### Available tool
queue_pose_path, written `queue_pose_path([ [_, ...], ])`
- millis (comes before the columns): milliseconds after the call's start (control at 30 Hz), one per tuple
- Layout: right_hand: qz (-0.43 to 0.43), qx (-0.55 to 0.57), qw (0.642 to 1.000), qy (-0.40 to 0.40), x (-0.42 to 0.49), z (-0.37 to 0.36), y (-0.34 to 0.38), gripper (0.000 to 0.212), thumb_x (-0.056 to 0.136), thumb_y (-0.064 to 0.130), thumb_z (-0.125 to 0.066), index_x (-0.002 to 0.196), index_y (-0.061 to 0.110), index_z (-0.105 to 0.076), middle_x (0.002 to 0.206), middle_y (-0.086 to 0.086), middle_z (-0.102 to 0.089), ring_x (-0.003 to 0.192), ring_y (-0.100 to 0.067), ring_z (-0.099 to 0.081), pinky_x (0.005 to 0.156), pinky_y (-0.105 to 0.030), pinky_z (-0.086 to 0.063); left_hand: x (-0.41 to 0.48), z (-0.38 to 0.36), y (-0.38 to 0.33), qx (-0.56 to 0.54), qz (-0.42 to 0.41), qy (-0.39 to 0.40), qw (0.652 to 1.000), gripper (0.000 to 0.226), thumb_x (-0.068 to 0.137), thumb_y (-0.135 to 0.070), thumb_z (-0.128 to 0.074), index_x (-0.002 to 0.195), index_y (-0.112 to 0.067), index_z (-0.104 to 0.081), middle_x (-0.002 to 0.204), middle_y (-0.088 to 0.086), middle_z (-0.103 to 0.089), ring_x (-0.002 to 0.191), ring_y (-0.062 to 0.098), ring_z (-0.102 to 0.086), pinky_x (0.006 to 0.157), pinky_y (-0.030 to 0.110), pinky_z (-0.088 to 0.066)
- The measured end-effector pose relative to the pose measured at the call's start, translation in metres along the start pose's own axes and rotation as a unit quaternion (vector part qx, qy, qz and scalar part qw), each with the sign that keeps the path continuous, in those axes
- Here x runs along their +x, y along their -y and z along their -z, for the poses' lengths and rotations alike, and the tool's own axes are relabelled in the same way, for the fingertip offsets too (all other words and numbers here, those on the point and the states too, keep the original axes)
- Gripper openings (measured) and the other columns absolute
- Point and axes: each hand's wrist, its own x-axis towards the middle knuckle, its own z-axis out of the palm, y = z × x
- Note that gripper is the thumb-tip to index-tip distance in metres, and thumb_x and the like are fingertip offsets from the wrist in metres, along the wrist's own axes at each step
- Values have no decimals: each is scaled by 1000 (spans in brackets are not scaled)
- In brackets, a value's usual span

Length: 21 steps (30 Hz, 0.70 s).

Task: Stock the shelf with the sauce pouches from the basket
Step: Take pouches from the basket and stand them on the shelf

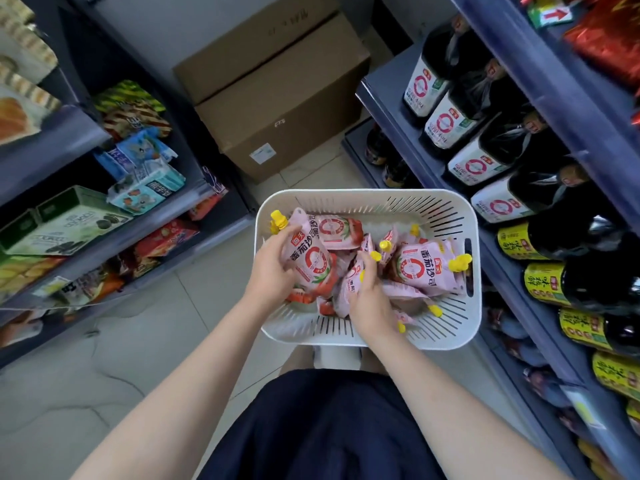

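Head view: I'm at the pick-up step. My left hand grips a pouch at the basket's left side, fingers curled round its edge. My right hand is dug into the heap near the middle, fingers closed on a second pouch. The remaining pouches lie loose in the basket, just ahead of me between the racks. Next, I judge, I lift both clear without snagging spouts, then find room on the right shelf, where bottles crowd what I can see.
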Motion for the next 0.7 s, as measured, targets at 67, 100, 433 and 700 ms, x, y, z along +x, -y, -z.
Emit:
queue_pose_path([
  [67, 22, -28, 999, 17, -3, -13, 1, 73, 91, -4, -44, 150, 27, -16, 133, -20, -47, 113, -35, -55, 93, -41, -46, 0, -2, 6, 35, -24, 12, 999, 74, 71, 20, -47, 132, -20, -54, 134, 2, -53, 122, 9, -45, 99, 18, -40],
  [100, 9, -24, 999, 26, -3, -16, 1, 67, 91, -5, -43, 149, 26, -25, 130, -19, -49, 114, -35, -54, 94, -40, -45, 1, -5, 7, 40, -30, 17, 999, 73, 71, 19, -48, 132, -21, -54, 134, 2, -54, 122, 10, -46, 99, 20, -40],
  [433, -97, 61, 992, -51, -22, 22, 10, 72, 78, -12, -49, 143, 20, -48, 140, -7, -55, 116, -30, -59, 88, -31, -48, 11, -38, 25, -60, 125, -97, 986, 48, 74, -10, -82, 118, -18, -64, 121, -2, -62, 108, 11, -55, 95, 28, -48],
  [700, -29, -162, 981, -100, -36, 108, 30, 47, 78, -7, -49, 120, 11, -60, 103, -18, -62, 109, -40, -53, 81, -40, -45, -14, -31, 40, 51, -29, 15, 998, 52, 79, 7, -69, 125, -17, -63, 128, 1, -63, 121, 17, -56, 101, 25, -42],
])
